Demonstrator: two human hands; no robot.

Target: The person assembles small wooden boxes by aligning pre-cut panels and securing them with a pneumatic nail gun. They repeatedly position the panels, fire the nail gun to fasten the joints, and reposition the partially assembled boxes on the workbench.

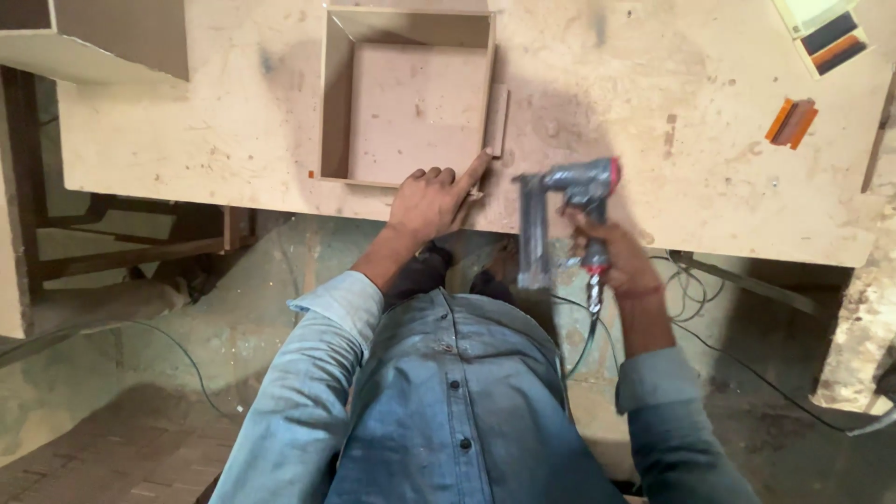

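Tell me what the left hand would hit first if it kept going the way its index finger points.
The left hand points up-right; its fingertip is already at the near right corner of the open wooden box, so it probably meets that corner or the small strip beside it first.

My nail gun (569, 201) is grey with red trim. The open box (408, 98) is pale tan, like the scuffed beige surface (653, 103). My shirt sleeves (317, 373) are faded blue denim. Two blocks (791, 121) look orange and brown, perhaps.

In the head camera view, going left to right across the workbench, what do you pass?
Open wooden box → left hand with a finger touching the box corner → nail gun gripped in the right hand → small orange block.
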